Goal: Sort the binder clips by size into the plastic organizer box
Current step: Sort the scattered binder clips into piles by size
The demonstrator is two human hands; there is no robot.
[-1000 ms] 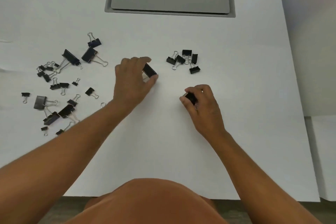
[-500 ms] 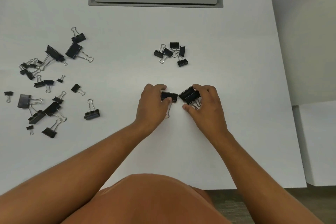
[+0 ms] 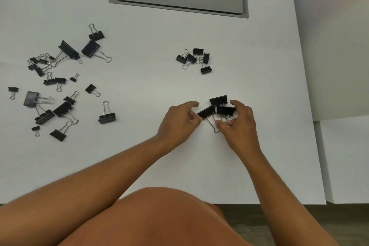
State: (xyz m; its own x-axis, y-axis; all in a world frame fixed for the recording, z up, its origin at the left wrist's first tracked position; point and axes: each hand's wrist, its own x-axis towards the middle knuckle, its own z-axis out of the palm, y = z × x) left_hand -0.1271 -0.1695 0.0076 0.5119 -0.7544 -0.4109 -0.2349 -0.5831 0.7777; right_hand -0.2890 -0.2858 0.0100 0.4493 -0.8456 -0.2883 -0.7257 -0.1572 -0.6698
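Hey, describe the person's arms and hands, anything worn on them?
Both forearms are bare to the frame edge, with no sleeves showing. The left hand and right hand wear no gloves, and no watch, bracelet or ring shows. Nails look short and unpainted.

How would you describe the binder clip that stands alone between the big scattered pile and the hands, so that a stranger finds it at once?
Start from the white table and find the big scattered pile of clips on its left side. At the near right edge of that pile, toward the left hand, sits the lone binder clip. It touches no other clip, and its wire handles point straight away from the person.
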